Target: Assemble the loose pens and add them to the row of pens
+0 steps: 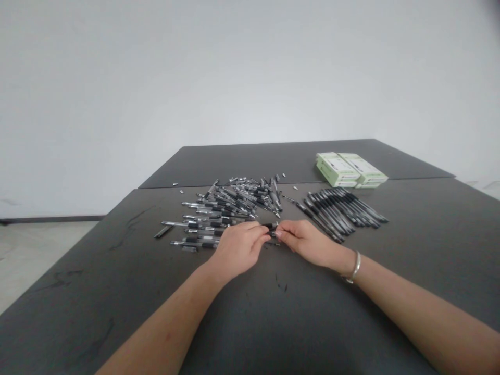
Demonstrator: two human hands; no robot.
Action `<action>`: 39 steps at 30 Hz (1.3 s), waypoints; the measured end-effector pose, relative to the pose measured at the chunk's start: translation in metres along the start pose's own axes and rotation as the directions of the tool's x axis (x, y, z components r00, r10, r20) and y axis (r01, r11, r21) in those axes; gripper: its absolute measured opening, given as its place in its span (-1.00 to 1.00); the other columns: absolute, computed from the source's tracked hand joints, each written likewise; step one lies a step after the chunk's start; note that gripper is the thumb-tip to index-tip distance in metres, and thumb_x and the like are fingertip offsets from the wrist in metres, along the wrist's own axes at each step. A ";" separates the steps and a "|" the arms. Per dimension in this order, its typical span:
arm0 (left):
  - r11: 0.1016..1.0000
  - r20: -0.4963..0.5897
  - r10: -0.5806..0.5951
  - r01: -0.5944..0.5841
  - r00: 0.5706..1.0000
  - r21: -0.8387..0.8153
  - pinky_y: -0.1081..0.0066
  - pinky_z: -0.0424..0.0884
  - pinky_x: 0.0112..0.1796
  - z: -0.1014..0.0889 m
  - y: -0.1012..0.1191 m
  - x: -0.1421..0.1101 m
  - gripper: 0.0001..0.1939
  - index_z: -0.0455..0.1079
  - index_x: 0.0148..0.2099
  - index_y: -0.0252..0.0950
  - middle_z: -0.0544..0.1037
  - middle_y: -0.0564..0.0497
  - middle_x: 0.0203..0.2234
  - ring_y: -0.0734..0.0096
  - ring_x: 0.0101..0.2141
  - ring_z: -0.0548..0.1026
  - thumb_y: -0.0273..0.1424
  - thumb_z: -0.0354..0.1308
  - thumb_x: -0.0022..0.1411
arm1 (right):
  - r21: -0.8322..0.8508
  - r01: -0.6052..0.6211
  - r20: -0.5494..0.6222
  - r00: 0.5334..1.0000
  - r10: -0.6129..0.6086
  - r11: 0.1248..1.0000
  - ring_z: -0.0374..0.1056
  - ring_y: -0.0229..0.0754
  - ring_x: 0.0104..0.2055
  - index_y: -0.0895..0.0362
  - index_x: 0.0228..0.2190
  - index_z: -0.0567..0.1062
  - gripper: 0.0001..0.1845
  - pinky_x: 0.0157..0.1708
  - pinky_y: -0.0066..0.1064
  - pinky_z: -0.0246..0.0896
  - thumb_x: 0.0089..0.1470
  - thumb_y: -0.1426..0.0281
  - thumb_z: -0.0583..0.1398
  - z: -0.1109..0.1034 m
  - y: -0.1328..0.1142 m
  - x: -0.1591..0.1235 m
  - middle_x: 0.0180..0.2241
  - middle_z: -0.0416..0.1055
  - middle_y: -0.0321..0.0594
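Observation:
My left hand (241, 246) is closed around a pen (272, 234), most of which is hidden under the fingers. My right hand (307, 240) pinches the other end of this pen, its fingertips almost meeting those of the left. To the left, partly behind my left hand, lie several pens with black grips (207, 230) in loose rows. Beyond both hands is a jumbled heap of pens and clear and black pen parts (250, 195). Beside my right hand, a slanted row of capped black pens (341, 211) spreads on the table.
Green and white boxes (353, 169) are stacked at the back right of the dark table (250, 323). Small tips (296, 187) and a cap (190, 249) lie loose around the heap. A pale wall (250, 67) rises behind the table.

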State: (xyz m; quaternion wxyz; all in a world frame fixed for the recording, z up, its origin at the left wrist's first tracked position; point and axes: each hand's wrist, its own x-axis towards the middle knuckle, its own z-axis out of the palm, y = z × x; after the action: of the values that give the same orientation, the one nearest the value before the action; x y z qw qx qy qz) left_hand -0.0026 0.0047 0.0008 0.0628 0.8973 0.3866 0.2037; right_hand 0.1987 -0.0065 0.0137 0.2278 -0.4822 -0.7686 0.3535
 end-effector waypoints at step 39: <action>0.991 0.171 0.003 -0.026 0.985 0.135 0.29 0.43 -0.34 -0.003 0.009 -0.003 -0.70 0.35 0.00 -0.22 0.52 -0.02 -0.27 0.23 -0.27 0.51 -0.46 -0.11 0.29 | -0.546 0.088 -0.065 0.987 -0.147 0.833 0.40 -0.16 -0.24 0.15 -0.26 0.60 -0.73 -0.21 -0.46 0.18 0.02 0.45 0.14 0.010 0.006 0.115 -0.25 0.54 -0.15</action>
State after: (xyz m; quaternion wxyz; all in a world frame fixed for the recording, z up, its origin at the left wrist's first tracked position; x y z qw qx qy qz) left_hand 0.0003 -0.0037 0.0050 0.0325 0.9164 0.3862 0.0999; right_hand 0.1452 0.0958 0.0036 0.1435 -0.4963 -0.8523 0.0819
